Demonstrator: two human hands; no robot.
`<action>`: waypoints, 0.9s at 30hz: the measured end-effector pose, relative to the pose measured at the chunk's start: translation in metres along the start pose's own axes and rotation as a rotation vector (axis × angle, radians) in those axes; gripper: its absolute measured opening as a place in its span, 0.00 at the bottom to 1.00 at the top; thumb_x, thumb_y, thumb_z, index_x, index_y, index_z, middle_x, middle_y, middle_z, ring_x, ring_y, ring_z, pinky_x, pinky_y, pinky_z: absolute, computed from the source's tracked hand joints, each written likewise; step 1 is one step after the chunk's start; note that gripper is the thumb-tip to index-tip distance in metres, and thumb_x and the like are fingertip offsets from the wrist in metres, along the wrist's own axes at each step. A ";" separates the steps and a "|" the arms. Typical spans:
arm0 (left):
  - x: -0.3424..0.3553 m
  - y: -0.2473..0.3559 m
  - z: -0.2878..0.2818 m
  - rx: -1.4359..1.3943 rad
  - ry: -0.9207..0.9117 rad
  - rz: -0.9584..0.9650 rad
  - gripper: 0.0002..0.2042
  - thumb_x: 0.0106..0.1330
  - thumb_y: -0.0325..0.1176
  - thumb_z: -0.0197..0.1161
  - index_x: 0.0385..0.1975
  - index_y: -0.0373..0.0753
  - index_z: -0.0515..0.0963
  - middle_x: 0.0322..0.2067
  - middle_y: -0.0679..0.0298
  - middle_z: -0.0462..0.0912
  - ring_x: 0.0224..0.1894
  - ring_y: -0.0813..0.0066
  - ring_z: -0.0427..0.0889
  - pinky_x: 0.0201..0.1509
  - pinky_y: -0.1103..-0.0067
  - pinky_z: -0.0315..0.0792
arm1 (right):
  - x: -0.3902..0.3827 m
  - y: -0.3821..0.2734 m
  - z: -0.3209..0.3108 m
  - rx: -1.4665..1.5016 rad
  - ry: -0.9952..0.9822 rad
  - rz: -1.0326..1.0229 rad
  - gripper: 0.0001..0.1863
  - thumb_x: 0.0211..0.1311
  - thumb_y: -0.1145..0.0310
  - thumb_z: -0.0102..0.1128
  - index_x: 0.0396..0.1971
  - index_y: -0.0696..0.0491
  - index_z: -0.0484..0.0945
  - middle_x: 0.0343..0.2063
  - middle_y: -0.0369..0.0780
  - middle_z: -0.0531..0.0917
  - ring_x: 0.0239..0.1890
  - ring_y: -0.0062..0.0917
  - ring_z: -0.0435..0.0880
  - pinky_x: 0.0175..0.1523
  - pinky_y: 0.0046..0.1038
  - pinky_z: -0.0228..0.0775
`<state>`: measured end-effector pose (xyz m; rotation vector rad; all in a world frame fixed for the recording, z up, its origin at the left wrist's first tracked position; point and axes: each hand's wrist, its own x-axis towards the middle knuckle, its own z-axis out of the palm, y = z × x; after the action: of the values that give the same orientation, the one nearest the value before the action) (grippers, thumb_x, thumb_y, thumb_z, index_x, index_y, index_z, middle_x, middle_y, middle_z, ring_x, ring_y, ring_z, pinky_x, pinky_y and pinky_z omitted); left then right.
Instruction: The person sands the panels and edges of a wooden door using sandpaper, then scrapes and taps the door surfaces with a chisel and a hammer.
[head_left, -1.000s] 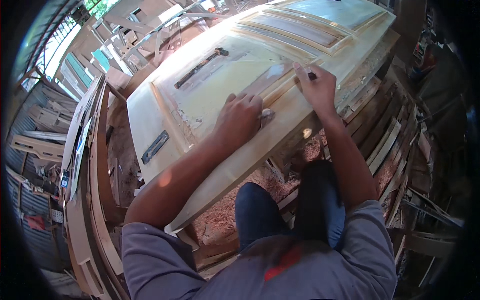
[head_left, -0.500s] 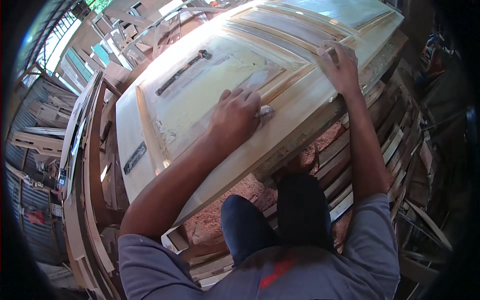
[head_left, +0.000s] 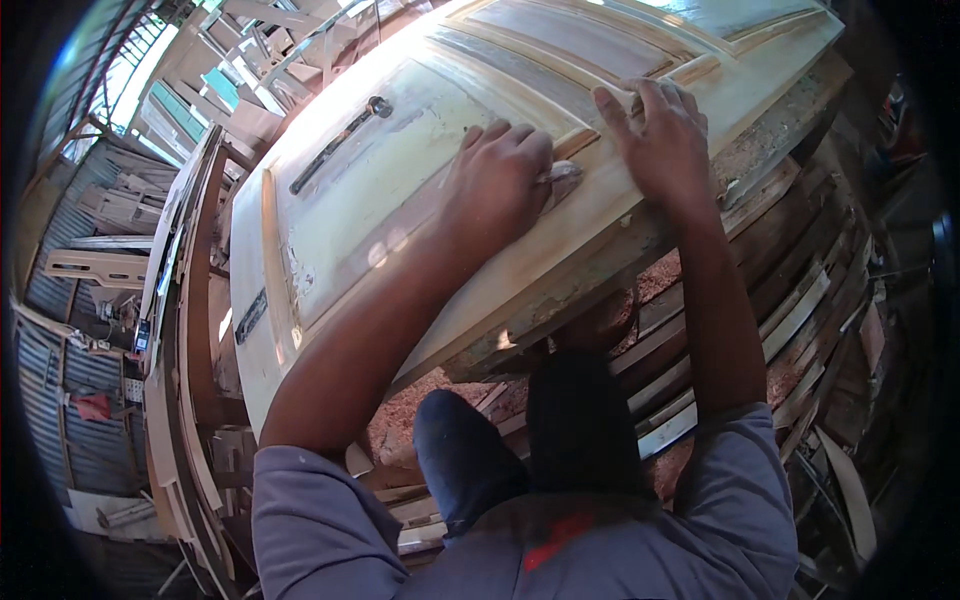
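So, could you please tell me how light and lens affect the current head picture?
In the head view, glare whitens the far edge of the wooden panel; the right trouser leg sits in deep shadow; fisheye distortion bows the corrugated wall at left, and the rim goes black.

Head-worn fisheye view, aimed down and forward past the wearer's own body.
The camera is the left one of a side-by-side pair on the person's head, so the grey shirt fills the lower edge, close to the lens, with the knees just above it. The forearms run up from below to the left hand and right hand in the upper middle. Under and beyond them, the panelled door reaches past the top edge. The wide lens bends straight edges and takes in a corrugated wall far left and boards at right.
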<state>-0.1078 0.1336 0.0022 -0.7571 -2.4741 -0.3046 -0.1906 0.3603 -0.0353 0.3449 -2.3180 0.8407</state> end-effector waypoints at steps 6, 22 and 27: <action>-0.093 0.005 -0.071 0.107 -0.208 -0.263 0.13 0.53 0.26 0.74 0.38 0.38 0.80 0.39 0.53 0.83 0.47 0.47 0.81 0.56 0.55 0.73 | -0.003 0.012 0.006 -0.004 0.054 -0.047 0.43 0.78 0.29 0.53 0.60 0.61 0.83 0.60 0.56 0.85 0.72 0.50 0.76 0.78 0.54 0.61; -0.038 0.017 -0.039 0.153 -0.244 -0.274 0.08 0.66 0.34 0.71 0.34 0.39 0.78 0.37 0.53 0.84 0.48 0.48 0.82 0.56 0.57 0.71 | 0.046 0.067 -0.006 -0.126 0.093 -0.144 0.31 0.84 0.39 0.51 0.56 0.54 0.86 0.50 0.52 0.87 0.61 0.49 0.82 0.72 0.58 0.63; 0.032 0.025 0.012 0.124 -0.086 -0.067 0.07 0.66 0.31 0.70 0.33 0.40 0.78 0.35 0.55 0.84 0.48 0.49 0.82 0.56 0.57 0.71 | 0.083 0.117 0.017 -0.264 0.064 -0.076 0.47 0.79 0.26 0.47 0.66 0.60 0.81 0.59 0.58 0.86 0.72 0.55 0.76 0.80 0.59 0.55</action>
<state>-0.1213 0.1730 0.0114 -0.6499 -2.5756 -0.1440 -0.3137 0.4360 -0.0478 0.2841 -2.3044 0.4932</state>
